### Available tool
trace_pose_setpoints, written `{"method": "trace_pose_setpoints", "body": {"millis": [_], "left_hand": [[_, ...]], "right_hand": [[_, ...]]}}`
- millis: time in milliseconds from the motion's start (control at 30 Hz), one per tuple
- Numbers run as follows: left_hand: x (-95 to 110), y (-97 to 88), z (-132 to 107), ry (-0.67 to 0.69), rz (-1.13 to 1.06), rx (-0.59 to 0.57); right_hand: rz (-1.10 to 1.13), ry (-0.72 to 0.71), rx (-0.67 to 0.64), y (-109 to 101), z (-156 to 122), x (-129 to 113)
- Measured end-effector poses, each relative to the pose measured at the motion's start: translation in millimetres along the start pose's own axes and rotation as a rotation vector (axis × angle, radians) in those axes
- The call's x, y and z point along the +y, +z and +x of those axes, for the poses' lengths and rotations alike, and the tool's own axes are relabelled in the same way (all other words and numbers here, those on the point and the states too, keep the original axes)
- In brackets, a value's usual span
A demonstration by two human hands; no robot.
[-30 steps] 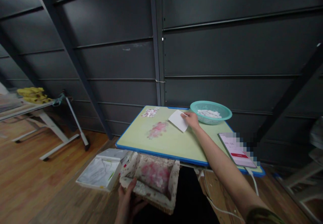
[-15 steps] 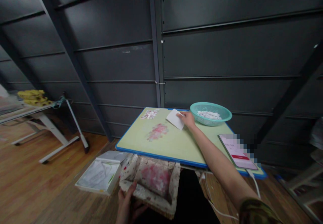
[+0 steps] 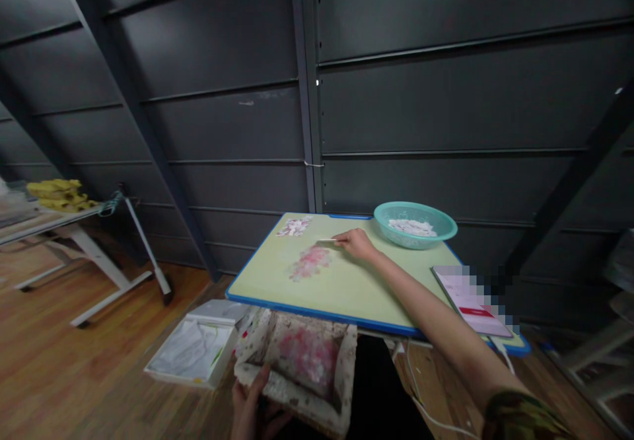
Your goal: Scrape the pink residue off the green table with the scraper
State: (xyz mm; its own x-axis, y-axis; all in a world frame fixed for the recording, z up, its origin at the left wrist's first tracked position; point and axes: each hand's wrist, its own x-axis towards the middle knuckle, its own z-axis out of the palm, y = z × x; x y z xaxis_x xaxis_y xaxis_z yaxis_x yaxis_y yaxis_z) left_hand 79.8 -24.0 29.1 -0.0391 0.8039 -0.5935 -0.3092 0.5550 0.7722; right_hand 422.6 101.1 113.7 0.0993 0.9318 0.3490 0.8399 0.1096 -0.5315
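My left hand (image 3: 255, 397) grips the near left side of a shallow, stained box (image 3: 297, 397) with pale speckled walls and a pink-smeared inside, held at the table's front edge above my lap. Over the yellow-green tabletop (image 3: 262, 271) with its blue rim, my right hand (image 3: 356, 244) pinches a thin white card (image 3: 325, 240), seen almost edge-on. Just below the card lies a pink and white powdery patch (image 3: 310, 261). Farther back on the left is a cluster of small white and pinkish pieces (image 3: 294, 226).
A turquoise basin (image 3: 415, 210) holding white pieces stands at the back right. A phone or tablet (image 3: 473, 304) with a white cable (image 3: 505, 359) lies at the right edge. Left on the floor is an open white box (image 3: 193, 347); beyond it, another table (image 3: 84, 215) carries yellow items (image 3: 59, 194).
The white card has turned from showing its flat face to nearly edge-on. My right hand has shifted slightly left and nearer, towards the pink patch. My left hand still holds the box.
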Motion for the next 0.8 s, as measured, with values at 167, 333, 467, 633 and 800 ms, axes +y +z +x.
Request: {"method": "trace_pose_setpoints", "body": {"millis": [167, 333, 467, 633, 800], "left_hand": [[-3.0, -0.1, 1.5, 0.033, 0.027, -0.002], [-5.4, 1.1, -1.6, 0.067, 0.016, 0.003], [-6.6, 1.4, -1.1, 0.070, 0.013, -0.009], [-6.5, 1.5, 2.1, 0.041, 0.018, 0.009], [-3.2, 2.8, 0.2, 0.028, 0.016, 0.000]], "right_hand": [[-0.035, -0.035, -0.035, -20.7, -43.8, -5.3], [-0.019, 0.002, -0.032, -35.9, -77.1, -14.7], [-0.027, 0.101, 0.086, -42.8, -80.6, -16.0], [0.101, 0.167, 0.090, -39.4, -67.1, -13.1], [0.332, 0.245, 0.075, -26.8, -52.9, -11.8]]}}
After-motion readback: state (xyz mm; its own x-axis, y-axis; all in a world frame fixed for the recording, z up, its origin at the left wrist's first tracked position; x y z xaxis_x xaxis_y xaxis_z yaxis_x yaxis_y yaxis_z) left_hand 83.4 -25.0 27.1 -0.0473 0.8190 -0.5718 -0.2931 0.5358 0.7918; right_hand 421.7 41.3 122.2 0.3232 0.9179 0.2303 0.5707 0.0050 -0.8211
